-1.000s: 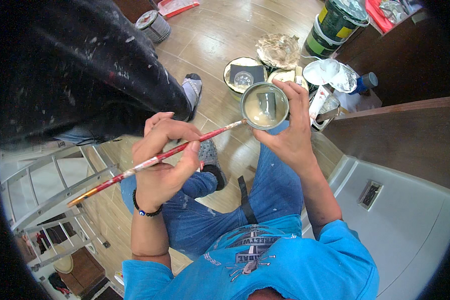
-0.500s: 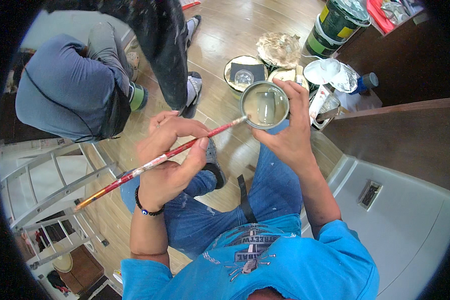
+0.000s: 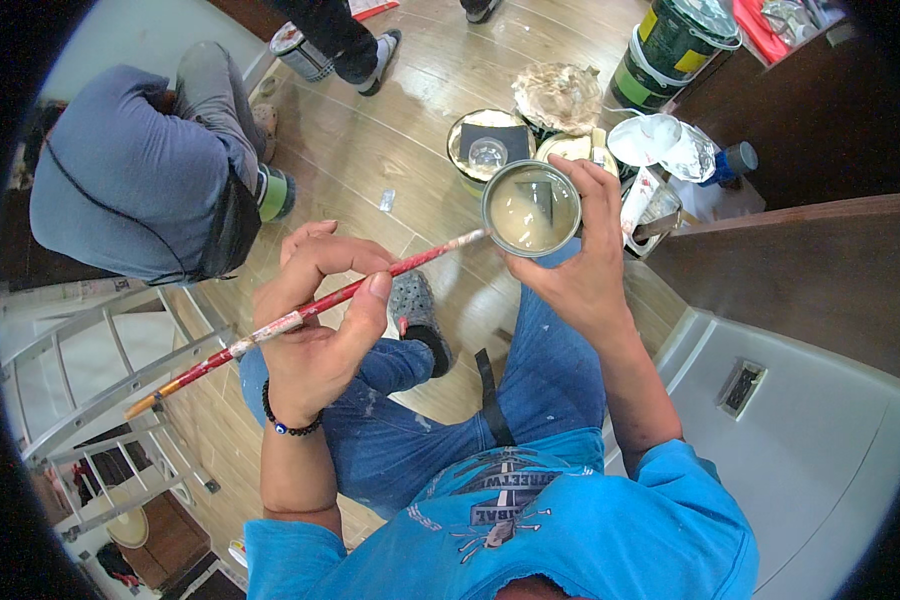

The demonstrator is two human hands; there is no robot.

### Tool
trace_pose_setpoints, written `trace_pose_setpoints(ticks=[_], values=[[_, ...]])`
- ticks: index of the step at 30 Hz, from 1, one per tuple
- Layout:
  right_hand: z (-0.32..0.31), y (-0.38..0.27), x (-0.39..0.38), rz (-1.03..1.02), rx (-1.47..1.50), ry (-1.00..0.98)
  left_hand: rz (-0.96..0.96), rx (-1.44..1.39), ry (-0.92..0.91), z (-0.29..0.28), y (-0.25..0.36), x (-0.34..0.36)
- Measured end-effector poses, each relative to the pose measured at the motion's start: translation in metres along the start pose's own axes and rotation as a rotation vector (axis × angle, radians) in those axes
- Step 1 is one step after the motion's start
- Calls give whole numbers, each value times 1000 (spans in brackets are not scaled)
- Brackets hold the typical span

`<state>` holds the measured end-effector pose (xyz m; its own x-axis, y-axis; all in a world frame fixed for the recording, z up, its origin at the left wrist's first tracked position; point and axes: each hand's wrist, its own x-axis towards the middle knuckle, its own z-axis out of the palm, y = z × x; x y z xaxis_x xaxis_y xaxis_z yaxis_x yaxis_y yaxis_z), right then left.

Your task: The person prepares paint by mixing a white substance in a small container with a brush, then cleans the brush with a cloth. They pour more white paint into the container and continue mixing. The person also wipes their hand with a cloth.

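Observation:
My left hand (image 3: 310,330) pinches a long, paint-stained red brush (image 3: 343,293) between thumb and fingers, angled from lower left to upper right. One tip of it is just beside the left rim of a round metal can (image 3: 515,215), which my right hand (image 3: 580,275) grips around its side. Pale cream liquid shows inside the can, with a dark reflection on it. Just behind the can are a tub with a dark sheet (image 3: 505,135) and a small clear cup (image 3: 488,152) on top.
A crouching person in a grey hooded top (image 3: 135,190) is at left; another's dark-trousered leg (image 3: 335,35) is at top. Aluminium ladders (image 3: 120,375) lie lower left. Stacked green buckets (image 3: 655,70), crumpled paper (image 3: 555,95) and foil (image 3: 685,155) are at upper right, beside wooden panels (image 3: 790,270).
The dark-trousered legs have moved up and away, uncovering the crouching person and a paint tin. My left hand and brush have shifted slightly down-left since half a second ago.

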<state>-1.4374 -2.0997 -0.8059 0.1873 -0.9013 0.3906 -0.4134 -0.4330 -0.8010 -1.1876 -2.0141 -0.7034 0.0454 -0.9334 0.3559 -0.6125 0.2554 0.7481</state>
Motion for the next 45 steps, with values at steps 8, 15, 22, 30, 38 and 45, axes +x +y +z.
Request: trace_pose_setpoints(ticks=[8, 15, 22, 30, 38, 45], values=[[-3, -3, 2, 12, -4, -6, -68, -27, 43, -2, -1, 1], [-2, -11, 2, 16, 27, -19, -329, -477, 233, 7, 0, -2], [3, -13, 3, -25, 30, -4, -327, -291, 183, 6, -2, -3], [3, -7, 6, -19, 46, -10, -160, -90, 152, 3, -5, 0], [-2, 68, 20, 130, -89, 184, -228, -258, 232, -3, -4, -1], [1, 172, 40, 234, -240, 166, -204, -231, 210, -3, -7, -2]])
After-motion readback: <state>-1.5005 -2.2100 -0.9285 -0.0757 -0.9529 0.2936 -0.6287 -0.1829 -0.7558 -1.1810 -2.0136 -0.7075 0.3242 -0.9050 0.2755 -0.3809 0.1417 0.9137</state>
